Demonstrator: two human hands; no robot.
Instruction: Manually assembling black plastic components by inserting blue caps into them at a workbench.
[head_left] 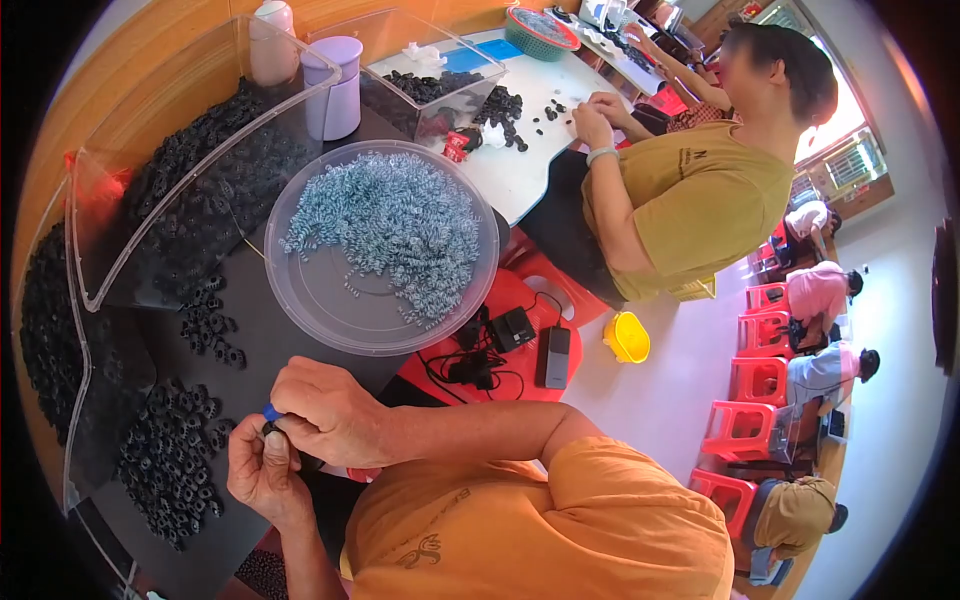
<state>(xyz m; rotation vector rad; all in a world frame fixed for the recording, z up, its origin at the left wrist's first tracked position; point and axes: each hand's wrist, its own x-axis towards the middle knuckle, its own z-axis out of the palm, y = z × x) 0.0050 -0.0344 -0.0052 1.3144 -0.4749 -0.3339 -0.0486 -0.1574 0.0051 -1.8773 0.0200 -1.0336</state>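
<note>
My left hand (266, 468) is closed, pinching a small black plastic part (269, 428) between thumb and fingers. Against it, my right hand (328, 408) is closed around a small blue piece (271, 412), of which only the end shows; its kind is hidden. Both hands meet above the dark table. Close to my left hand lies a loose pile of black plastic parts (172, 460), and a smaller heap (210, 325) lies farther off. Beyond my right hand stands a round clear plastic tub (310, 318) with many small pale-blue coil springs (400, 225) in it.
Clear bins (190, 165) full of black parts line the left side. A lilac cup (334, 90) stands behind the tub. On a red stool (440, 370) lie cables and a black adapter (511, 329). A co-worker (700, 190) sits at the white table; a yellow basket (626, 338) stands nearby.
</note>
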